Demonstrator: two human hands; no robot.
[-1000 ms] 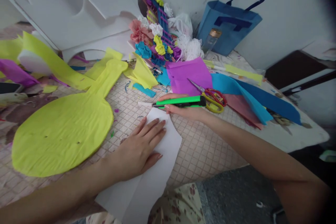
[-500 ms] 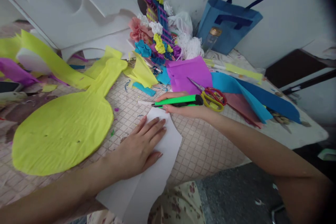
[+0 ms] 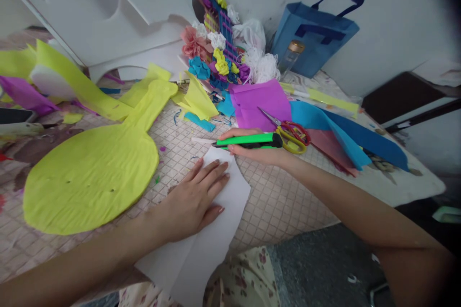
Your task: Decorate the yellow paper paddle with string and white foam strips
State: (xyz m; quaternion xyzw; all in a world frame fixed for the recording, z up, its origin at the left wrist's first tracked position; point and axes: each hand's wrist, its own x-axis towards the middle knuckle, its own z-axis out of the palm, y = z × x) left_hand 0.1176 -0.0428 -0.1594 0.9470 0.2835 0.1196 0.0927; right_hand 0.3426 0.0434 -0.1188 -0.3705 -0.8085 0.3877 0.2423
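Observation:
My left hand (image 3: 198, 196) lies flat on a sheet of white paper (image 3: 225, 230), its fingers stretched toward the paper's narrow far end. The sheet has a curved right edge and hangs over the table's near side. In my right hand (image 3: 248, 153) is a green and black utility knife (image 3: 248, 141), held almost level just beyond the paper's tip. Its blade end points left, where a thin white strip (image 3: 201, 140) shows. Left of the paper lies a yellow crepe-covered shape (image 3: 93, 177), rounded with a long neck.
Scissors with red and yellow handles (image 3: 290, 134) lie right of the knife, by purple crepe paper (image 3: 259, 103) and blue paper strips (image 3: 331, 129). Behind stand a flower-decorated guitar shape (image 3: 219, 53), a blue bag (image 3: 313, 38) and a glass bottle (image 3: 291, 57). White foam boards (image 3: 126, 9) lean at back left.
The view has shifted slightly, so everything sits a little differently in the frame. Both hands, the knife and the paper keep nearly the same places relative to each other.

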